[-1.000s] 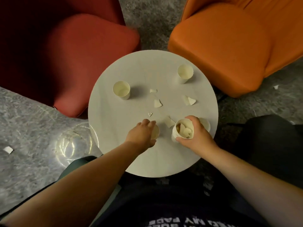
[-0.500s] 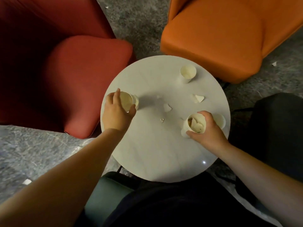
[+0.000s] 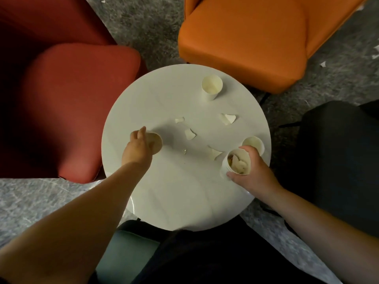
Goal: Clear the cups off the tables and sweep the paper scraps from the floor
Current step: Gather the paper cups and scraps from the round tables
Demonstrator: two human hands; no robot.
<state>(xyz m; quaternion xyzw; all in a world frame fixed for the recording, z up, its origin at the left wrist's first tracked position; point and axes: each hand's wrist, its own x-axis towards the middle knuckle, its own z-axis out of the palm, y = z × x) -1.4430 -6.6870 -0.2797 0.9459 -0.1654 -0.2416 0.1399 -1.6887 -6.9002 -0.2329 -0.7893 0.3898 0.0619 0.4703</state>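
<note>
Your left hand [image 3: 137, 147] grips a cup [image 3: 155, 143] near the table's [image 3: 184, 197] left edge; the cup looks tipped, mouth toward the middle. Your right hand [image 3: 251, 173] holds a cup w/ scraps [image 3: 238, 163] at the right edge, fingers curled round its rim. Just behind it sits a 3rd cup [image 3: 253, 144], and a 4th cup [image 3: 211, 87] stands upright at the far side, near the orange chair [image 3: 256, 37]. About 4 paper bits [image 3: 189, 133] lie loose mid-table, and more on the floor [image 3: 323, 64].

Risks, as I judge them: the scrap cup is close to the edge and stuffed, so a tilt or squeeze could spill paper to the floor. Nesting the left cup into it may crush or pop scraps out. Your right wrist is near the 3rd cup, so it's easy to knock it off.
</note>
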